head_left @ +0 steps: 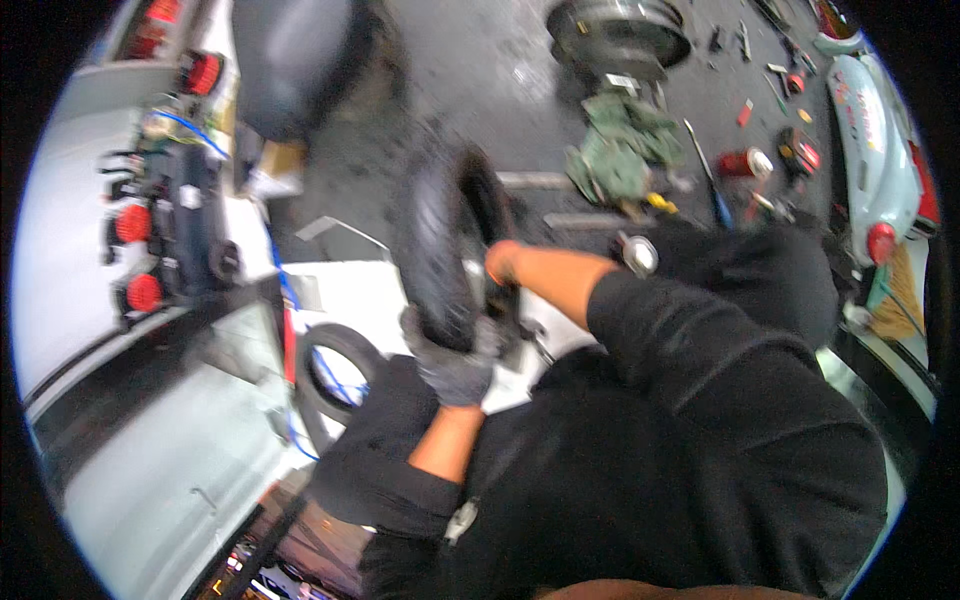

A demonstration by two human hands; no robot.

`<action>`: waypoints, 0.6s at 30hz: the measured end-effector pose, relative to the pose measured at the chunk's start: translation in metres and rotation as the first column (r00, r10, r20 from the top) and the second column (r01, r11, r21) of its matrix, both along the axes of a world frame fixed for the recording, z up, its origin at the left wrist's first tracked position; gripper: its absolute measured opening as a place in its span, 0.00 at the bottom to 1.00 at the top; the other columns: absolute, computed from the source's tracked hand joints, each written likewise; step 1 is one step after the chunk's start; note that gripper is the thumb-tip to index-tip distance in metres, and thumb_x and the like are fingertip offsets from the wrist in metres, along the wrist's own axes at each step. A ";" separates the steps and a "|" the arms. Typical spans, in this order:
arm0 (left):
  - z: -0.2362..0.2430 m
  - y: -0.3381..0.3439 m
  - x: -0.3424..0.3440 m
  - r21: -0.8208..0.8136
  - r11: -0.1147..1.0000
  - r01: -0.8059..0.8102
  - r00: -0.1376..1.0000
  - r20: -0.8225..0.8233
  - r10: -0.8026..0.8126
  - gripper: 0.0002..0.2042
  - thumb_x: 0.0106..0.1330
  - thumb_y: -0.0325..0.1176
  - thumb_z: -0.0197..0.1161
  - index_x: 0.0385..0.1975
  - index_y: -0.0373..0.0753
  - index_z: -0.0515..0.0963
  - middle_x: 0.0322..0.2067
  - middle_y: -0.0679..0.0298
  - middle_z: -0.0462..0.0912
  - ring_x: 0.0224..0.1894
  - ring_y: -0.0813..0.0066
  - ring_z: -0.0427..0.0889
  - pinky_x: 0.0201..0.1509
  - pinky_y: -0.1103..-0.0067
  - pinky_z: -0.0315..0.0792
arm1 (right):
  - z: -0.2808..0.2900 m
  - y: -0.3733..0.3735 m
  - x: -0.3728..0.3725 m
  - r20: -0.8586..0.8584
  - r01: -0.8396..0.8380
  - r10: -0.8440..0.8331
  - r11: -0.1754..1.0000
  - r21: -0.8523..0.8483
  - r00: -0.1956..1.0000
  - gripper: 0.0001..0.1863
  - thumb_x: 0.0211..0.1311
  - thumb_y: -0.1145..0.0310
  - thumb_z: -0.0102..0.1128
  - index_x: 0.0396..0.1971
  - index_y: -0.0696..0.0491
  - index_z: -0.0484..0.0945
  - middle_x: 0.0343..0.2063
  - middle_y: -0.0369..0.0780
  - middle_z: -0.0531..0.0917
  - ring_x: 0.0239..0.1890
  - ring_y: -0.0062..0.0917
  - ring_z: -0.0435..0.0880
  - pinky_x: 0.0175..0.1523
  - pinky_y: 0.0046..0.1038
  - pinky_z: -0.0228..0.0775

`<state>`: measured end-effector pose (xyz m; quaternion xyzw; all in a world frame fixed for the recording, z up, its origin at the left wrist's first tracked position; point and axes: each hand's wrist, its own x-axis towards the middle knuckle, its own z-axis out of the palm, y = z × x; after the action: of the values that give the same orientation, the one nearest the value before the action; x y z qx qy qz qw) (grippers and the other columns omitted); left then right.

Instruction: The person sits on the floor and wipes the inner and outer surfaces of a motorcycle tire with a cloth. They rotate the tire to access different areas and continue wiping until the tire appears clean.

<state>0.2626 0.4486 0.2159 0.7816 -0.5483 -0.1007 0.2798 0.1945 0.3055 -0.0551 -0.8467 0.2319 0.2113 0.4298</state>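
Note:
A black rubber tyre [430, 240] stands on edge in front of me, its tread toward the left and its opening toward the right. My left hand [455, 355], in a grey glove, is wrapped round the near end of the tyre, fingers on one side and thumb on the other. My right hand [496, 280] reaches to the tyre's right side, at its opening. An orange cuff shows at the wrist, but the fingers are dark and hidden against the rubber, so their grip cannot be made out.
A wheel rim [620, 35] lies at the far right, near a green cloth [615, 145]. Flat metal bars [590, 221], a blue-handled screwdriver [718, 195], a red can [745, 164] and a tape measure [798, 150] lie on the floor. Another tyre [345, 360] rests by my left knee.

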 end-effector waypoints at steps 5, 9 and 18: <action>0.056 -0.100 -0.007 0.203 0.966 0.160 0.962 -0.253 -0.106 0.45 0.54 0.52 0.79 0.65 0.30 0.65 0.58 0.43 0.74 0.62 0.50 0.76 0.67 0.63 0.70 | 0.034 -0.030 -0.005 0.046 0.172 -0.170 0.984 -0.049 0.984 0.19 0.53 0.51 0.71 0.37 0.50 0.89 0.39 0.43 0.89 0.39 0.40 0.88 0.45 0.43 0.80; 0.065 -0.228 0.004 0.668 0.612 0.424 0.887 -0.171 -0.428 0.52 0.50 0.64 0.75 0.71 0.35 0.67 0.69 0.41 0.69 0.69 0.44 0.71 0.70 0.60 0.69 | 0.077 -0.038 -0.010 0.059 0.258 -0.252 0.957 -0.134 0.966 0.20 0.56 0.51 0.68 0.41 0.49 0.88 0.42 0.43 0.89 0.42 0.41 0.88 0.47 0.43 0.80; 0.141 -0.191 0.004 0.534 0.833 0.145 0.924 0.229 -0.308 0.59 0.52 0.51 0.76 0.79 0.35 0.46 0.68 0.32 0.65 0.69 0.37 0.69 0.75 0.60 0.63 | 0.121 -0.110 0.012 0.314 0.640 -0.568 0.737 -0.217 0.761 0.22 0.62 0.50 0.64 0.49 0.48 0.86 0.49 0.44 0.87 0.49 0.41 0.86 0.53 0.43 0.79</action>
<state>0.2662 0.2578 0.3570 0.7620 -0.6283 -0.1523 -0.0382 0.2060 0.1955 0.0662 -0.7992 0.4754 -0.0780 0.3596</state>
